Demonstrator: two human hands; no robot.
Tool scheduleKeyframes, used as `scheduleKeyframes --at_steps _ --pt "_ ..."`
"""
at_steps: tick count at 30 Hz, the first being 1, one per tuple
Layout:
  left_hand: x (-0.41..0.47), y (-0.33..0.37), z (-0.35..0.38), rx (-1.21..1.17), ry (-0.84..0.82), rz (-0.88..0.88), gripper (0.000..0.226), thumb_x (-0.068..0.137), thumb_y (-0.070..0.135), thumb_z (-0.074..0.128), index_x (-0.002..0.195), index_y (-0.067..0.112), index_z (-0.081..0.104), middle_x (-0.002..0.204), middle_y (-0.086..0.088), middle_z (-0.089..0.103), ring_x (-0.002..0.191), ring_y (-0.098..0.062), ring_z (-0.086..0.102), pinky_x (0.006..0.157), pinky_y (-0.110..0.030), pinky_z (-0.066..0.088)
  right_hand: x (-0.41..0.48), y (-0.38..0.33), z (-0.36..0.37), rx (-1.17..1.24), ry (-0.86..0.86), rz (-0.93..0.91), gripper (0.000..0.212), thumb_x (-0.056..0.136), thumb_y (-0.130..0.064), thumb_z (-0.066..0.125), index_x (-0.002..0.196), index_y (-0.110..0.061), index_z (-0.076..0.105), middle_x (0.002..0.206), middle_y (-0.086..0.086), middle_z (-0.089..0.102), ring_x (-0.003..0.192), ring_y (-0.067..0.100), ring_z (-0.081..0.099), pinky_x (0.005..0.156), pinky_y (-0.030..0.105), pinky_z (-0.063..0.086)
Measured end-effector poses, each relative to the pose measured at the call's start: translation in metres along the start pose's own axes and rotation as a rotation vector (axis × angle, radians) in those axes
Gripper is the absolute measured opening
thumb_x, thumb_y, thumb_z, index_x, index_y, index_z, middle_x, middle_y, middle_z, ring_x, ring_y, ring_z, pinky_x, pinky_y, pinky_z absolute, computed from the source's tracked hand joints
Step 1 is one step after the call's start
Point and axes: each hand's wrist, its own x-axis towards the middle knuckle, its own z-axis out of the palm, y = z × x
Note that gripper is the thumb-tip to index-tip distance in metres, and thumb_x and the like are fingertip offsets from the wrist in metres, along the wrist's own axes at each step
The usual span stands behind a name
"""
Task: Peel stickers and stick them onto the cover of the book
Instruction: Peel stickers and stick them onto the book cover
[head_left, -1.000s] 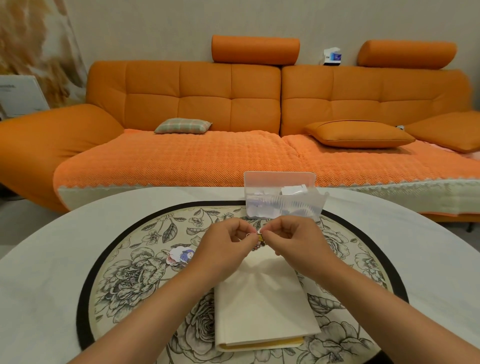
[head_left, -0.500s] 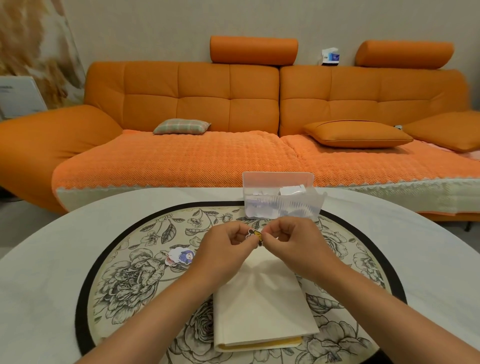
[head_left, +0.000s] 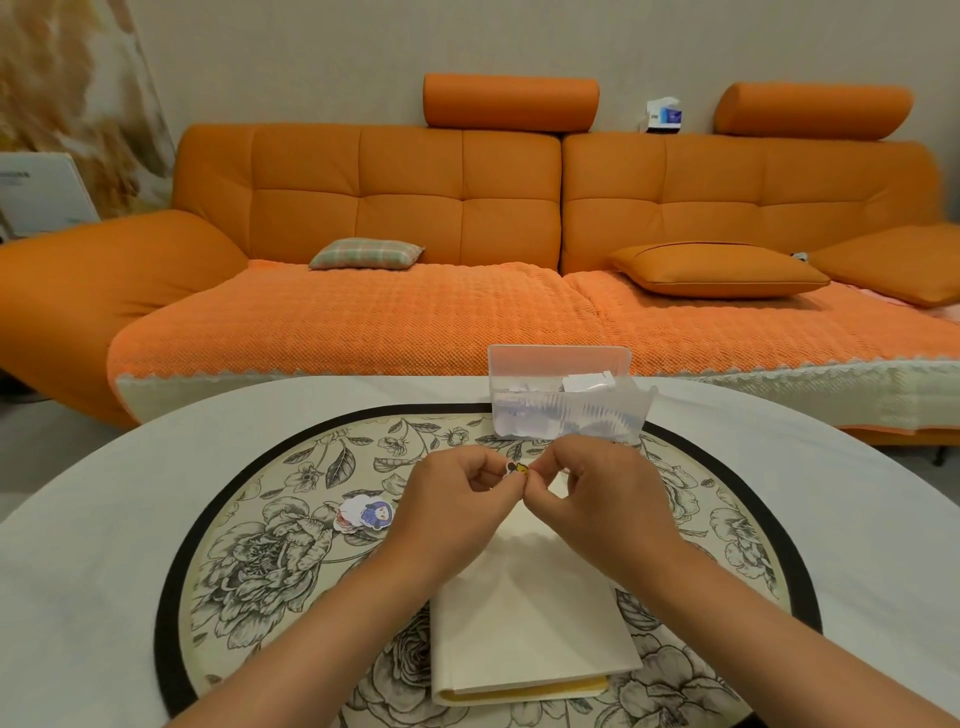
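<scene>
Fingertips (head_left: 525, 482) of both hands meet on a small yellow-and-black sticker (head_left: 516, 468), pinched between thumbs and forefingers. The other fingers are curled in. Too small to tell if the backing is split from it.

Left hand (head_left: 457, 501) comes in from the lower left and right hand (head_left: 587, 493) from the lower right, knuckles nearly touching. The sticker is held in the air above the far end of the book, not touching it.

The closed book with plain cream cover (head_left: 524, 613) lies flat under the hands, long axis running away from the person and yellow page edge at the near end. No stickers show on the visible part of the cover.

Left of the book, near the left hand, there's a small loose pile of cartoon stickers (head_left: 366, 514), with a purple-haired figure on top.

Book and pile both sit on a round floral mat with black rim (head_left: 260, 545), which lies on a round white table (head_left: 78, 571).

A clear plastic box holding white paper bits (head_left: 561, 395) sits just beyond the hands on the mat's far edge, its lid up.

Behind the table is a long orange sofa (head_left: 467, 208) with a plaid cushion (head_left: 366, 253) and a flat orange cushion (head_left: 717, 270) on the seat.
</scene>
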Motion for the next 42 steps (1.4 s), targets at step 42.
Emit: scheduleKeyframes --at_steps 42 --pt "0.007 -0.001 -0.006 -0.135 0.018 -0.036 0.011 0.087 0.018 0.072 0.077 0.022 0.075 0.07 0.001 0.074 0.059 -0.008 0.063 0.059 -0.024 0.05 0.012 -0.004 -0.005 0.635 -0.29 0.414 0.015 0.092 -0.024 0.069 0.079 -0.023 0.077 0.058 -0.013 0.066 0.05 0.006 0.054 0.051 0.018 0.041"
